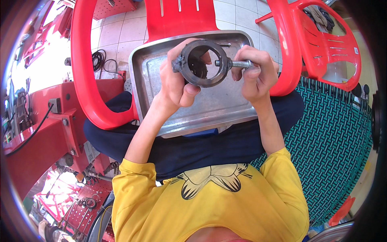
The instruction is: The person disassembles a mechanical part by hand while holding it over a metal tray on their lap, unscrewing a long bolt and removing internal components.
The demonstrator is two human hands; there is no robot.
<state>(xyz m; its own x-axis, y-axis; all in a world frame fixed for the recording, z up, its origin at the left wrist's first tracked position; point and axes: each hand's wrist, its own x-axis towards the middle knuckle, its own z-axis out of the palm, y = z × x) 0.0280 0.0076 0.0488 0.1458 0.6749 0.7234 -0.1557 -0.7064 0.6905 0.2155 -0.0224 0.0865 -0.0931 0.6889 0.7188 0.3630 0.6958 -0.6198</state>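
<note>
My left hand [172, 82] is closed round a dark metal ring clamp [219, 76], holding it up above a metal tray [193, 123]. A lug with a rough, lumpy surface sticks out on the ring's left side. Through a boss on its right side runs a threaded bolt [241, 64], whose tip shows inside the ring. The fingers of my right hand [258, 74] pinch the bolt's outer end. Another small bolt or pin [223, 44] lies at the tray's far edge.
The tray rests on a red plastic chair [181, 18] in front of me, its armrests on both sides. A second red chair [328, 48] stands at the far right. Red machinery [40, 117] is close on my left, with a black cable [98, 60] on the tiled floor. A green woven seat [330, 141] lies right.
</note>
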